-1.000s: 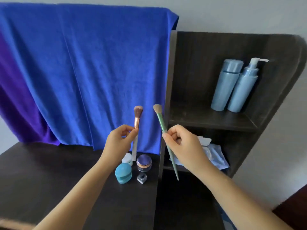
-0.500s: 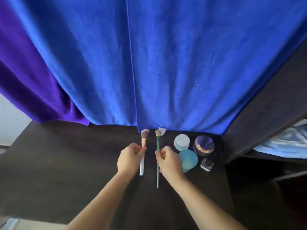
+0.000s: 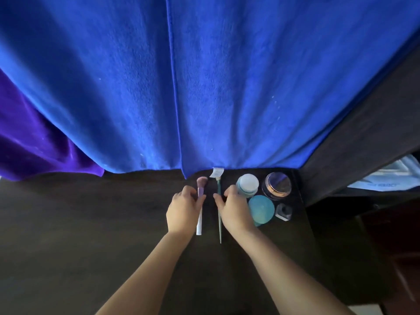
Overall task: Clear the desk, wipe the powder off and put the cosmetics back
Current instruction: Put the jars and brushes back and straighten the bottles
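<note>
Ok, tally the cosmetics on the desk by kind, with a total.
Makeup brushes: 2, white-handled brush and green-handled brush
Round lidded containers: 3, white jar, gold-rimmed jar, teal case
Small square bottle: 1
Total: 6

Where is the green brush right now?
In the head view the green brush lies on the desk near the centre, bristles toward the blue towel, between the white brush and the right hand, which touches it.
</note>
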The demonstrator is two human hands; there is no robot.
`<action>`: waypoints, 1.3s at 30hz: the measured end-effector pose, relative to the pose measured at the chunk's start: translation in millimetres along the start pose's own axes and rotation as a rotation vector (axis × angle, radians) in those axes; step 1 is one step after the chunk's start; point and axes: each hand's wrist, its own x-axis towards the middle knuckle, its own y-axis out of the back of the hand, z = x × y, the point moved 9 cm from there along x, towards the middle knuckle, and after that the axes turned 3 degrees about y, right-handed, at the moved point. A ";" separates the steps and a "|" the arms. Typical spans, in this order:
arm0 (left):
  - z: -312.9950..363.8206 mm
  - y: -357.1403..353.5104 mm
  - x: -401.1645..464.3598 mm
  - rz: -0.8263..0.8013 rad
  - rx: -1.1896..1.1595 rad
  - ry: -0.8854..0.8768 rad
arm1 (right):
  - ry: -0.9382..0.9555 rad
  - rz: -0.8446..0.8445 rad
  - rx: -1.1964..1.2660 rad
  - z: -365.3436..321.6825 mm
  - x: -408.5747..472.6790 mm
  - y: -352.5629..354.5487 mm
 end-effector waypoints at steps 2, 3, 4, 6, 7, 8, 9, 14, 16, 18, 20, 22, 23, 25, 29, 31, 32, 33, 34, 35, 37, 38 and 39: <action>27.4 20.8 -6.0 0.058 -0.068 -0.109 | 0.033 0.033 0.123 -13.7 -6.1 29.5; 45.0 32.6 -10.4 0.092 -0.111 -0.173 | 0.058 0.063 0.170 -20.8 -9.7 49.6; 65.1 44.1 -16.1 0.125 -0.157 -0.238 | 0.091 0.108 0.205 -27.1 -13.9 73.2; 109.2 61.7 -29.2 0.169 -0.251 -0.365 | 0.159 0.204 0.263 -34.4 -23.5 126.0; 133.8 67.2 -36.9 0.177 -0.299 -0.430 | 0.192 0.247 0.287 -35.6 -29.0 154.2; 159.9 70.9 -45.9 0.179 -0.343 -0.504 | 0.226 0.289 0.301 -35.2 -34.8 182.8; 188.1 73.0 -57.2 0.179 -0.379 -0.588 | 0.258 0.338 0.308 -32.0 -41.1 212.8; 330.6 65.1 -141.8 0.158 -0.459 -1.002 | 0.338 0.619 0.326 12.9 -75.8 363.8; 382.6 48.8 -178.1 0.114 -0.450 -1.144 | 0.349 0.714 0.269 40.6 -85.7 418.2; 429.2 25.0 -200.7 0.041 -0.455 -1.207 | 0.337 0.759 0.216 69.4 -84.7 460.9; 470.5 -4.6 -203.4 -0.038 -0.484 -1.157 | 0.328 0.798 0.200 97.1 -72.9 494.4; 504.1 -32.4 -188.1 -0.053 -0.500 -1.037 | 0.313 0.802 0.182 117.3 -50.4 516.4; 517.2 -43.5 -175.4 -0.036 -0.506 -0.961 | 0.294 0.786 0.163 125.4 -35.8 523.4; 536.2 -62.2 -147.8 -0.015 -0.508 -0.802 | 0.240 0.725 0.126 138.1 -3.3 531.3; 556.6 -89.9 -115.0 -0.018 -0.441 -0.645 | 0.213 0.632 0.130 146.8 47.4 532.7; 566.1 -100.4 -109.4 -0.027 -0.446 -0.647 | 0.227 0.634 0.170 147.1 61.5 536.2; 568.8 -103.5 -106.8 -0.034 -0.466 -0.644 | 0.233 0.635 0.186 146.3 66.0 537.5; 570.2 -104.8 -104.4 -0.040 -0.485 -0.632 | 0.238 0.636 0.197 145.2 69.6 538.6; 570.4 -105.0 -102.4 -0.046 -0.499 -0.620 | 0.241 0.638 0.199 144.2 72.7 539.3; 569.7 -104.2 -101.1 -0.052 -0.507 -0.612 | 0.245 0.641 0.191 142.7 74.7 539.9; 567.0 -99.9 -100.9 -0.061 -0.515 -0.610 | 0.257 0.636 0.163 140.0 77.7 539.9; 564.7 -96.8 -100.7 -0.058 -0.515 -0.609 | 0.263 0.629 0.148 138.6 79.3 539.5; 561.2 -93.4 -100.0 -0.053 -0.510 -0.603 | 0.265 0.618 0.135 137.2 80.8 538.5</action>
